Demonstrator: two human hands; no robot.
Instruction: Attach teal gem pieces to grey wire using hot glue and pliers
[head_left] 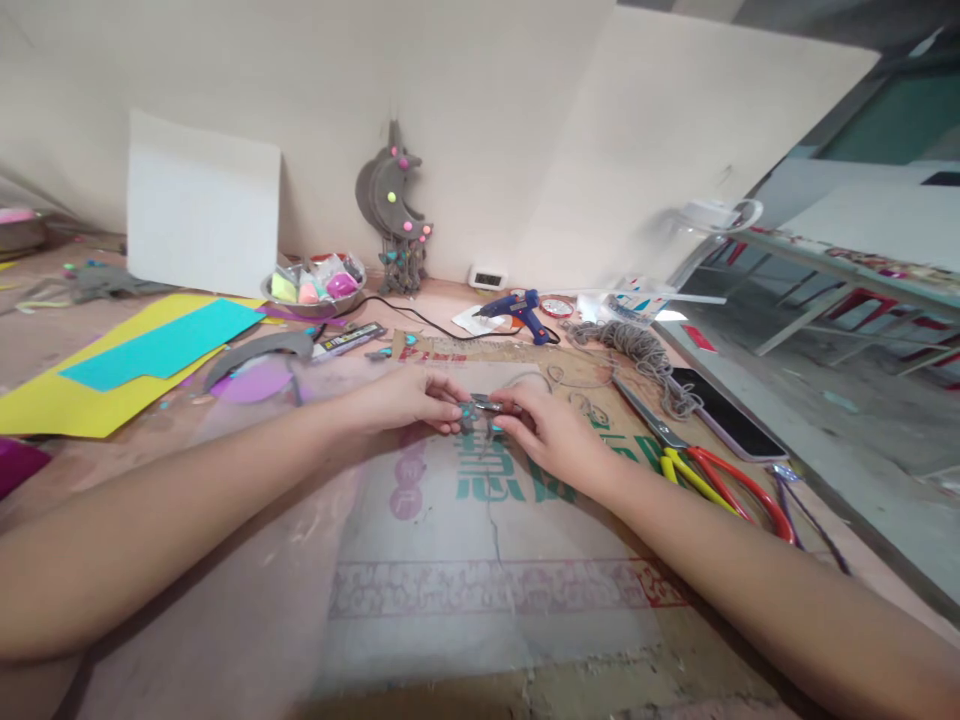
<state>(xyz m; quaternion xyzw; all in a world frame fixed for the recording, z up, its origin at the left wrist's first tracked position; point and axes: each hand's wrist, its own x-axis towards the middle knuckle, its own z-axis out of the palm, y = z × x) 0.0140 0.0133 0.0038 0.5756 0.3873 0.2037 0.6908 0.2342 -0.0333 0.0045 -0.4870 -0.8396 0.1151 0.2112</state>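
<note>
Over the middle of the work mat, my left hand (424,398) and my right hand (544,425) come close together. Between their fingertips is a small grey craft piece with turquoise bits (471,415); its exact kind is too small to make out. Both hands pinch it, the left from one side and the right from the other. A thin grey string (493,520) hangs or lies below it on the translucent sheet (420,640) with printed lettering.
Scissors (705,470), a phone (731,412) and a heap of grey cord (637,350) lie at right. Behind are a blue glue gun (525,312), a bowl of coloured clay (319,305) and a grey moon ornament (394,195). Yellow sheet (97,415) and turquoise sheet (161,345) lie at left.
</note>
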